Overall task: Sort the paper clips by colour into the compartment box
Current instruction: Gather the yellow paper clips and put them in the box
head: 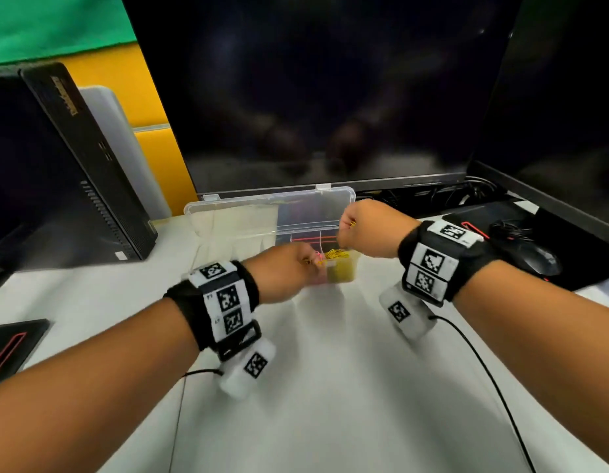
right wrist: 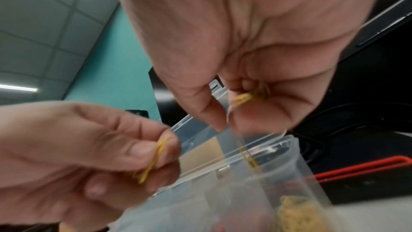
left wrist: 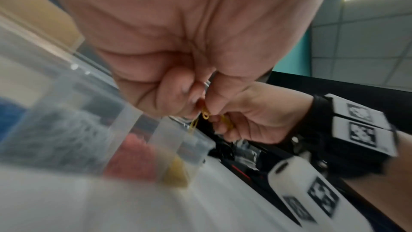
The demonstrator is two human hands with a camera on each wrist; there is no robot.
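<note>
- The fingers (right wrist: 153, 149) of the left hand (head: 282, 271) are pressed together, thumb against fingertip, pinching a small yellow wire paper clip (right wrist: 153, 160); the clip sticks out below the pinch.
- The fingers (right wrist: 207, 112) of the right hand (head: 371, 228) are curled in and grip a little bunch of yellow wire paper clips (right wrist: 252, 95) against the palm; a chain of yellow clips (right wrist: 248, 156) hangs down from this hand toward the box, blurred.
- The two hands are close together, just apart, both above the right end of the clear plastic compartment box (head: 235, 220); the right hand is higher and farther back than the left.
- Under the hands, the rightmost compartment holds a heap of yellow paper clips (head: 340, 268). The compartment just left of it holds pink clips (left wrist: 133, 158), next come dark grey ones (left wrist: 64, 130), and blue ones (left wrist: 9, 114) show at the frame's edge.
- The box's clear hinged lid (head: 296, 206) stands open behind the compartments.
- The box sits near the back edge of the white tabletop (head: 330, 387), toward the middle.
- Each wrist carries a black strap with black-and-white square markers (head: 228, 298) and a white cylindrical camera (head: 248, 367) below it, with a thin black cable trailing over the tabletop.
- Behind the box stands a large dark monitor (head: 323, 90); a black upright computer case (head: 67, 172) is at the back left corner, a black mouse (head: 531, 257) on a dark mat at the right edge.
</note>
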